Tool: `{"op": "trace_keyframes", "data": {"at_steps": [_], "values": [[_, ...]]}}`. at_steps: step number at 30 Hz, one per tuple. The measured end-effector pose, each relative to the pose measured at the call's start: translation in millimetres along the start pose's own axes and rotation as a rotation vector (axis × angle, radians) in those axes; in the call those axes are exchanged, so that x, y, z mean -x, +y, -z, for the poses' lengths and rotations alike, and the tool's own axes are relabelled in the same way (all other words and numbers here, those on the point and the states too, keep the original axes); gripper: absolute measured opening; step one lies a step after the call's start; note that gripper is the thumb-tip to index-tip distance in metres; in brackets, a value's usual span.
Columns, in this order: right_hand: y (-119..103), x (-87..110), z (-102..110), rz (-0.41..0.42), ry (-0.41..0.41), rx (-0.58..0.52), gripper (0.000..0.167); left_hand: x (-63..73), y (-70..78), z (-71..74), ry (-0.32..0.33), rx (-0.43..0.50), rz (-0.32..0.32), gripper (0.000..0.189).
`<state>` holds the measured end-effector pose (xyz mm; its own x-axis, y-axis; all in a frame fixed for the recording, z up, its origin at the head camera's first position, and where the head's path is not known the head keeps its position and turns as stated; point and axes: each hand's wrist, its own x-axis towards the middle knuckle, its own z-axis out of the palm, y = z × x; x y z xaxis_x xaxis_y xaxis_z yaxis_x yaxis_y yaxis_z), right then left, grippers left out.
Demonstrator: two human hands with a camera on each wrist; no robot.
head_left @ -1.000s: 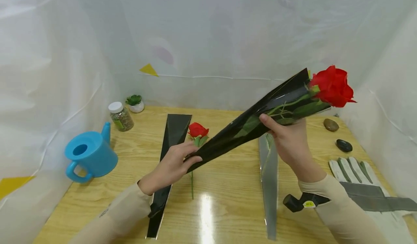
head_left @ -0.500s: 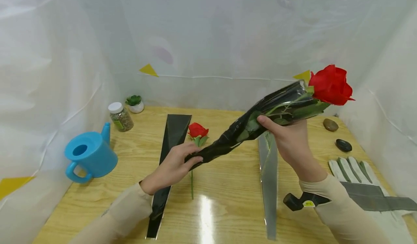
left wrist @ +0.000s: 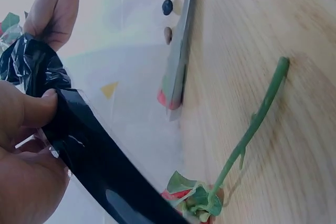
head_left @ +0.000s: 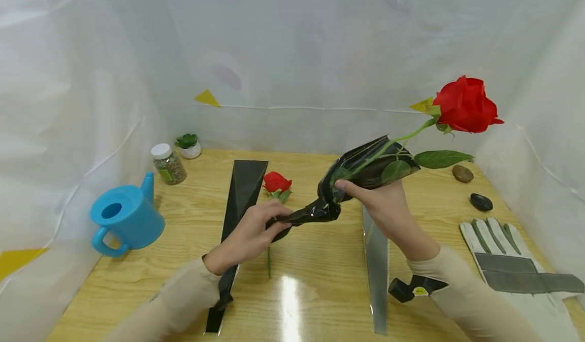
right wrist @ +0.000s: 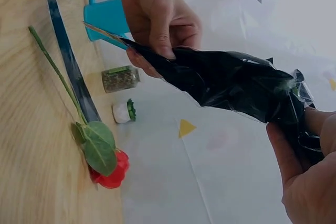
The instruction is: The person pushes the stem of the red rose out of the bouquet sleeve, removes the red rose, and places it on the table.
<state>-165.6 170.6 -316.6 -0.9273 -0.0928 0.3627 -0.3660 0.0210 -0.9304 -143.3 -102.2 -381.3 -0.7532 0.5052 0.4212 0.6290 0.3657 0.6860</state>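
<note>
A red rose (head_left: 467, 104) pokes out of a black flower sleeve (head_left: 365, 159) held above the table in the head view. My right hand (head_left: 388, 215) grips sleeve and stem together, its thumb across the front. The sleeve's narrow lower end is pinched between the thumb and fingers of my left hand (head_left: 251, 235). Between the hands the black film is bunched and creased, as the sleeve (right wrist: 226, 80) in the right wrist view also shows. Under the left hand lies a second red rose (head_left: 277, 181), beside a flat black sleeve (head_left: 247, 179).
A grey sleeve (head_left: 378, 276) lies right of centre, with red showing at its far end in the left wrist view. At left stand a blue watering can (head_left: 132, 217), a jar (head_left: 170, 167) and a potted succulent (head_left: 189, 148). Stones (head_left: 481, 202) and a glove (head_left: 507, 261) lie right.
The smooth sleeve has crumpled and its wide end slid down, baring more of the rose's stem and a leaf. My right hand moved left toward my left hand, which shifted slightly right.
</note>
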Motion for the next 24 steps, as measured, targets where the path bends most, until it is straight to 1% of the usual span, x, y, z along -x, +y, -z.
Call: {"op": "trace_keyframes", "data": {"at_steps": [2, 4, 7, 8, 9, 10, 13, 15, 19, 21, 24], "values": [[1, -0.6, 0, 0.004, 0.005, -0.012, 0.061, -0.8, 1.2, -0.7, 0.002, 0.002, -0.006, 0.019], [0, -1.6, 2, 0.012, 0.016, -0.055, 0.064, -1.3, 1.3, -1.2, 0.002, 0.002, -0.009, 0.018], [-3, -5.3, 6, 0.040, 0.027, -0.188, 0.066, -0.1, -0.6, -0.8, 0.003, 0.003, -0.009, 0.016], [-5, -6.8, 8, 0.055, 0.028, -0.249, 0.067, 1.1, -1.7, -0.4, 0.000, -0.002, -0.005, 0.013], [-7, -8.6, 11, 0.068, 0.032, -0.300, 0.063, 2.9, -3.3, -0.1, -0.003, -0.007, 0.002, 0.007], [-9, -10.7, 14, 0.082, 0.040, -0.346, 0.061, 5.0, -5.5, 0.1, -0.007, -0.005, 0.013, 0.009], [-13, -14.8, 21, 0.097, 0.058, -0.426, 0.057, 10.1, -10.2, 1.6, -0.021, -0.003, 0.046, 0.032], [-14, -16.5, 24, 0.088, 0.067, -0.433, 0.056, 11.6, -12.0, 3.4, -0.035, -0.004, 0.064, 0.038], [-12, -16.7, 22, 0.085, 0.066, -0.419, 0.058, 8.3, -8.4, 6.4, -0.075, -0.015, 0.085, 0.034], [-11, -15.5, 19, 0.089, 0.070, -0.395, 0.059, 5.9, -4.4, 5.5, -0.095, -0.013, 0.099, 0.033], [-9, -13.7, 15, 0.087, 0.061, -0.373, 0.065, 2.6, -0.3, 1.1, -0.096, 0.009, 0.119, 0.041]]}}
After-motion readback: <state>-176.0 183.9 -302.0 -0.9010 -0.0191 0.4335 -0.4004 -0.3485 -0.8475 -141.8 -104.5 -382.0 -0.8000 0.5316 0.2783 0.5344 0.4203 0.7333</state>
